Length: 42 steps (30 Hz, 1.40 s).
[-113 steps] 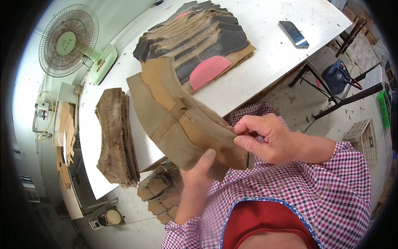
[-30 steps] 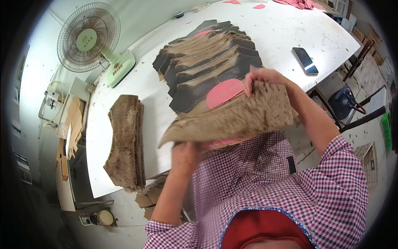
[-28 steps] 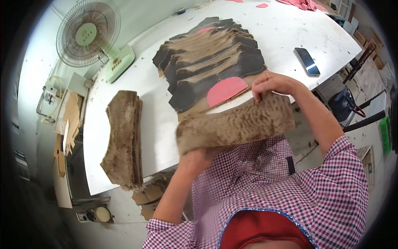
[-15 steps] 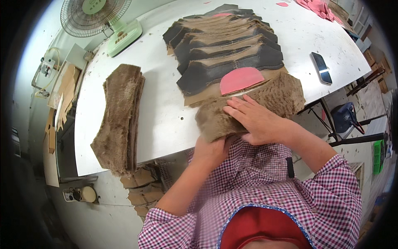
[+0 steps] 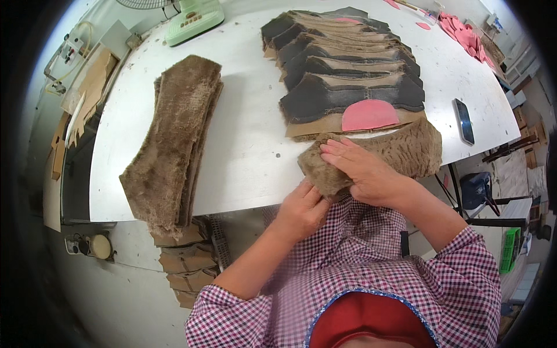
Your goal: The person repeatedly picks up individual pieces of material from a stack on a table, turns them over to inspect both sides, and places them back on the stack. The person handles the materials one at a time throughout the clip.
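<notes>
A brown fur piece (image 5: 400, 152) lies pile side up at the table's front edge. My right hand (image 5: 365, 173) rests on its left part, fingers stretched out over the pile. At the piece's lower left corner my left hand (image 5: 300, 212) pinches the edge; its fingertips are partly hidden. Just beyond lies a row of overlapping fur pieces (image 5: 354, 95) with dark grey and tan backing. A pink half-round patch (image 5: 369, 115) sits on the nearest of them. To the left is a stack of brown fur pieces (image 5: 174, 139), its near end reaching over the table edge.
A phone (image 5: 463, 121) lies at the right of the white table (image 5: 243, 151). Pink cloth (image 5: 464, 36) is heaped at the far right, and a green fan base (image 5: 195, 22) stands at the far left. Cardboard pieces (image 5: 184, 262) are stacked below the front edge.
The whole view has shifted, so the table's things sit farther right or higher. My left hand has slid slightly along the fur piece's lower left corner. My right hand stays on the pile.
</notes>
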{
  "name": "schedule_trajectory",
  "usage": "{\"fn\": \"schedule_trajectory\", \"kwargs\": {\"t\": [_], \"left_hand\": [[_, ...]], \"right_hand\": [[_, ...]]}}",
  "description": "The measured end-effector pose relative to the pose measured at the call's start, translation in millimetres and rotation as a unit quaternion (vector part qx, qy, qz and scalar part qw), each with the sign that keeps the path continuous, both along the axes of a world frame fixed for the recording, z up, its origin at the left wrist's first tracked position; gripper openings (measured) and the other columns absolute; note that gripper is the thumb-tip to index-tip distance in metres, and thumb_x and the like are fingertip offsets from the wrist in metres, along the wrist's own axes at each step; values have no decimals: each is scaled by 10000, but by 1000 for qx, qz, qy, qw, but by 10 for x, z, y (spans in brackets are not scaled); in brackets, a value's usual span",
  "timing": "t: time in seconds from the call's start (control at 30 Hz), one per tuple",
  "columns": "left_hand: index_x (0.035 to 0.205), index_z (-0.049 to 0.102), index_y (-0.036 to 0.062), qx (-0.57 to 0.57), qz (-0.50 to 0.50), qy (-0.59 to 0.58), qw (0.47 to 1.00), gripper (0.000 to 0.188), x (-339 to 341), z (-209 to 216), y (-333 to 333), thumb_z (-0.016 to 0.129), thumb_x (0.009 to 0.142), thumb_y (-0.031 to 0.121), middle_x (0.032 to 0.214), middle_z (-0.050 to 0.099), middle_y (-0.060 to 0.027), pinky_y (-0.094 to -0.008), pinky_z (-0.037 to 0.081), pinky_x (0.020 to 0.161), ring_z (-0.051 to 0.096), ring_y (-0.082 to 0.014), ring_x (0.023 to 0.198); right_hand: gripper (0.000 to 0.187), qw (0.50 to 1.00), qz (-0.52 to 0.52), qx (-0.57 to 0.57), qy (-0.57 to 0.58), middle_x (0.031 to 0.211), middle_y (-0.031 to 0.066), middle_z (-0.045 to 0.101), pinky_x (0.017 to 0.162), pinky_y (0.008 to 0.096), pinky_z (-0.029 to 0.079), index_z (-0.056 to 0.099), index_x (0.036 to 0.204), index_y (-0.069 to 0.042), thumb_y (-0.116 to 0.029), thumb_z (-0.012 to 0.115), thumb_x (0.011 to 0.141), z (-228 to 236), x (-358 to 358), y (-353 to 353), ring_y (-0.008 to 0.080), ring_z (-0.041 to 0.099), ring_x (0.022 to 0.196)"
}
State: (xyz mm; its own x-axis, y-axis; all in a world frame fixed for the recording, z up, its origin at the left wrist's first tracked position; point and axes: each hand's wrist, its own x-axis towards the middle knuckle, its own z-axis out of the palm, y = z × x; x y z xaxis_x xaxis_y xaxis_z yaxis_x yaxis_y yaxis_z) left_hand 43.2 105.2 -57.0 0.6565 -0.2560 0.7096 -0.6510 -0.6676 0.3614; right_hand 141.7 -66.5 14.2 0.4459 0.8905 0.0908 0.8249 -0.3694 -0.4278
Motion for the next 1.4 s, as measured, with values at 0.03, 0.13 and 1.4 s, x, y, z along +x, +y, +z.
{"fn": "schedule_trajectory", "kwargs": {"t": [0.03,0.13,1.4], "left_hand": [[961,675,-44,-1,1,2,1000,280,-9,-25,8,637,688,4,1113,614,-189,-435,541,877,609,-393,1051],[975,671,-55,-5,1,5,1000,333,-23,-81,27,618,654,20,1101,609,-201,-445,530,906,604,-397,1057],[1271,605,85,80,1,241,967,392,587,454,-285,654,886,146,1372,536,-136,-421,357,1100,431,-316,1338]], "right_hand": [[630,1000,6,0,17,1400,218,454,1178,464,214,465,1310,58,71,544,685,35,9,-20,340,355,1371],[645,999,23,-4,44,1401,217,452,1184,473,202,468,1314,60,97,521,673,112,33,-42,342,350,1373],[359,858,-437,271,-3,1146,166,634,942,389,459,595,1164,10,-38,530,814,-25,-97,-1839,263,615,1051]]}}
